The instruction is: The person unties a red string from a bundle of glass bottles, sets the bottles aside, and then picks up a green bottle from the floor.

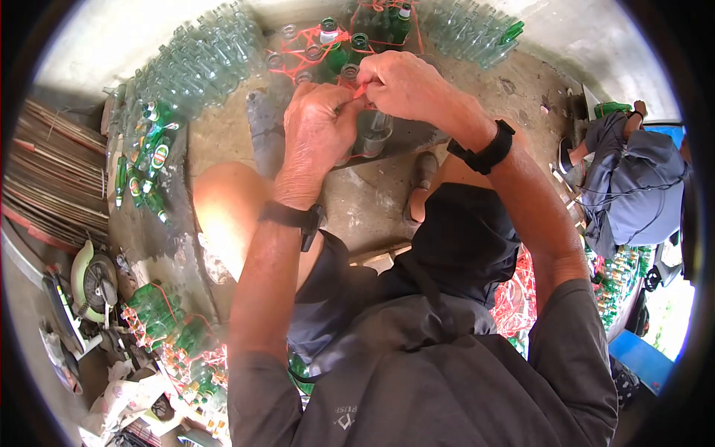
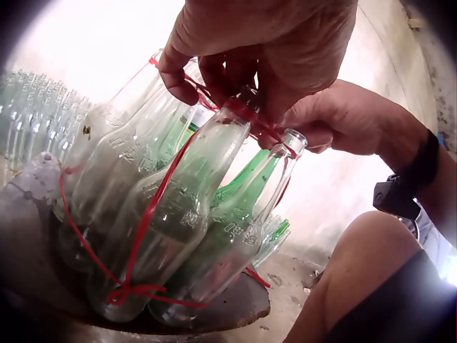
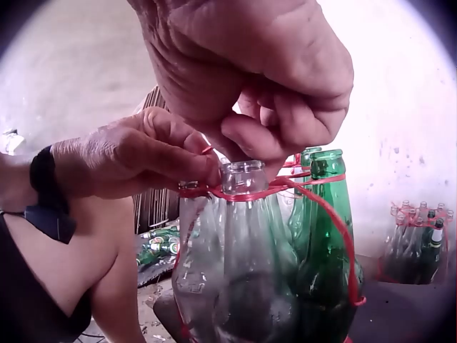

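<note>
A bundle of glass bottles, with clear bottles [image 2: 168, 207] and a green bottle [image 3: 328, 221] among them, stands on a dark low support [image 2: 243, 304]. Red plastic string [image 3: 325, 207] loops round the necks and runs down the sides to a knot low on the bundle in the left wrist view. My left hand [image 1: 320, 134] pinches the string beside a clear neck. Close to it, my right hand [image 1: 406, 86] has its fingers curled on a short red length stretched between both hands. Fingers partly hide the string at the bottle mouths.
Clear bottles [image 1: 197, 63] are massed along the wall at back left, with green bottles [image 1: 153, 160] lying nearer. Another tied bundle [image 3: 418, 246] stands behind to the right. Stacked brown strips [image 1: 56, 167] are at the left; another person [image 1: 633, 171] sits at the right.
</note>
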Tool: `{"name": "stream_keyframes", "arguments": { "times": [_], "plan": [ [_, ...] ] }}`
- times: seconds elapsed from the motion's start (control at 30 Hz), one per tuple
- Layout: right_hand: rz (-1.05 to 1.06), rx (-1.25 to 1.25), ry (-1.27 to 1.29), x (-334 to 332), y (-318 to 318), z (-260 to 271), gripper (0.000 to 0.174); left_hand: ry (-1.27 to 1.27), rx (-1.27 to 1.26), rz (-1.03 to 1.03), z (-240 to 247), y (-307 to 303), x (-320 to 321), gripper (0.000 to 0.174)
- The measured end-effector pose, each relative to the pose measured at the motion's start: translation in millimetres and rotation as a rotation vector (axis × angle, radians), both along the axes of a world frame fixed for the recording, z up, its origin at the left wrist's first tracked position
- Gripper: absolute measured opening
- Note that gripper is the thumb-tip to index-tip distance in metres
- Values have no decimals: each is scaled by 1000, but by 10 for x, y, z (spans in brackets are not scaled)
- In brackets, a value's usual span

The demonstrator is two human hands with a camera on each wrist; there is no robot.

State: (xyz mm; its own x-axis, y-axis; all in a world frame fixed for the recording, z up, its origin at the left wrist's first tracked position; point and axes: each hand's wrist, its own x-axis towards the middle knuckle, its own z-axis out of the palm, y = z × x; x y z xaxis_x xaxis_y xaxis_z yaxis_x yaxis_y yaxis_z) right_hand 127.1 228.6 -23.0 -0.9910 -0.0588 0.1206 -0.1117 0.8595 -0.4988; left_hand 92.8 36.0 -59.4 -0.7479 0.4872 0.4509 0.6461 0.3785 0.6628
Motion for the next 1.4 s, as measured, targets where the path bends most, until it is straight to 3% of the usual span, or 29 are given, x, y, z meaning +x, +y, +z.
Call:
{"name": "stream_keyframes", "arguments": {
  "times": [0.4, 0.57, 0.97, 1.4],
  "plan": [
    [-54, 65, -159, 27, -83, 176, 23, 29, 0, 20, -6, -3, 32, 13],
    [-36, -45, 66, 16, -31, -12, 20, 36, 1, 25, -14, 0, 31, 12],
    [-148, 83, 130, 21, -120, -95, 17, 32, -30, 33, -14, -12, 45, 12],
    [-198, 51, 104, 41, -158, -87, 18, 20, -35, 37, -12, -2, 29, 13]
  ]
}}
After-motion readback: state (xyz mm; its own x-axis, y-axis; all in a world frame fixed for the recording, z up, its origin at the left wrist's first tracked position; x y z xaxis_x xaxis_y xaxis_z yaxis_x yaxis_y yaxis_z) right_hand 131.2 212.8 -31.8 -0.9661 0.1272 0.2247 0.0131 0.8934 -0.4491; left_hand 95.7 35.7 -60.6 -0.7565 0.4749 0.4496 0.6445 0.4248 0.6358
